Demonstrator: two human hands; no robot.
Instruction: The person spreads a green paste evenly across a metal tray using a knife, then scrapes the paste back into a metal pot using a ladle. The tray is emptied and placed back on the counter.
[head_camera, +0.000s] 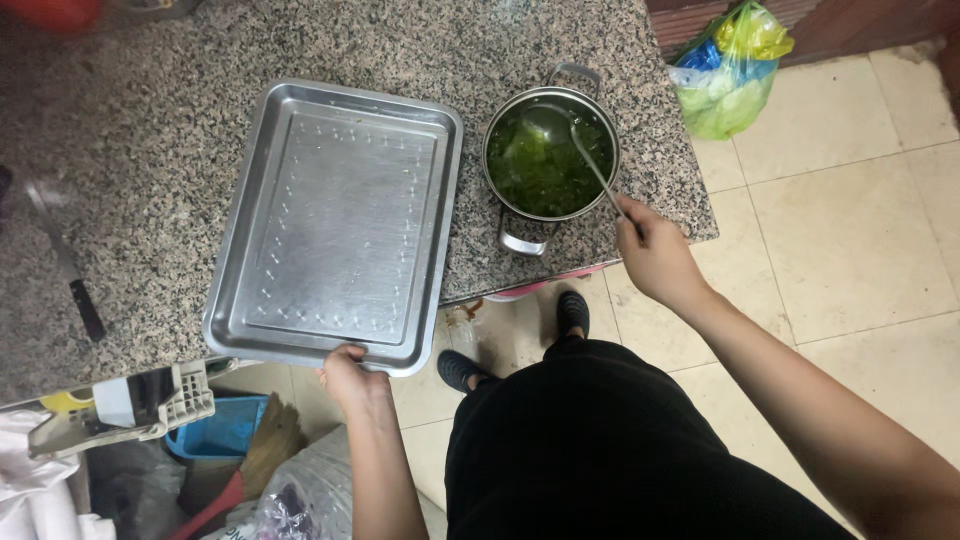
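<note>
A large empty steel tray (340, 225) lies on the speckled granite counter (150, 150), its near edge hanging over the counter's front. My left hand (350, 375) grips that near rim. To the right stands a steel pot (550, 155) with two handles, full of dark green leafy soup. A metal ladle (575, 140) rests in the pot, bowl in the greens. My right hand (650, 255) holds the ladle's handle end at the pot's near right side.
A knife (70, 275) lies at the counter's left. A green plastic bag (730, 70) sits on the tiled floor beyond the counter's right end. Below the counter are a blue bin (215, 430), a broom and bags. My feet stand by the counter edge.
</note>
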